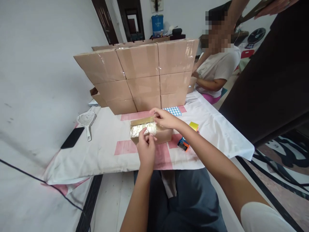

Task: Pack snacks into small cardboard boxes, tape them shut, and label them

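A small brown cardboard box (162, 136) lies on the cloth in front of me. Across its left top runs a shiny, crinkled strip of clear packing tape (138, 130). My right hand (165, 118) reaches over the box from the right, its fingers pinched together at the tape's far right edge. At the near side, my left hand (146, 145) has its thumb and fingers bent against the tape's lower edge. The fingers cover part of the tape and the box top, so the exact grip is partly hidden.
Stacked, taped cartons (142, 61) form a wall behind the box. A white slotted scoop (86, 120) and a black phone (72, 138) lie left. A blue-and-orange item (183, 144) and a blue-and-white label sheet (174, 111) lie right. Another person (220, 69) sits beyond.
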Demonstrator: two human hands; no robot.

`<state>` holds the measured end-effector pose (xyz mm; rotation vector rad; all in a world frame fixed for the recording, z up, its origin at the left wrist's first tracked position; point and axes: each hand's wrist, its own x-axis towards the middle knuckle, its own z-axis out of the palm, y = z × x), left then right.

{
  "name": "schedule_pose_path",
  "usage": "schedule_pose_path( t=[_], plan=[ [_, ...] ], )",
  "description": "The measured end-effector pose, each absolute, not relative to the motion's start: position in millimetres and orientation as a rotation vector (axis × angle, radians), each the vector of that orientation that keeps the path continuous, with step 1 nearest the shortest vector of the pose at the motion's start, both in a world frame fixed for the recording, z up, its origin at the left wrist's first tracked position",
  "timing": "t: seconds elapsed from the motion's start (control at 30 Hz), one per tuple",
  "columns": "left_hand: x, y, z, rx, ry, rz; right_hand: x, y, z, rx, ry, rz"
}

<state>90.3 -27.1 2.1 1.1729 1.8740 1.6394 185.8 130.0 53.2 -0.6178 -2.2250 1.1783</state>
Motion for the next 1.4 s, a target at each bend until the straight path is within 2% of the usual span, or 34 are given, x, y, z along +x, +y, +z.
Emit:
schedule_pose_path(
  t=[0.37,0.6,0.73,0.93,1.23,1.4],
  plan=[
    [88.0,0.5,-12.3,1.357,2.274,1.447,161.5,150.4,41.5,-0.747,-2.482,0.786],
    [91.1,-3.2,-46.5,1.491,2.293,1.726,165.4,146.5,44.0,-1.060,-2.577,0.417],
    [91.4,-0.2,-77.3,1.659,2.300,1.776,163.5,144.9,43.2,-1.161,-2.622,0.477],
    [89.4,2.3,-108.6,1.927,2.462,1.612,158.2,144.0,37.9,-1.145,-2.609,0.445],
    [101.4,-9.6,-110.4,1.877,2.587,1.188,162.4,147.2,43.4,-1.128,-2.632,0.542],
    [110.4,-15.4,-104.4,1.742,2.612,1.171,166.1,147.2,48.3,-1.151,-2.661,0.577]
  ],
)
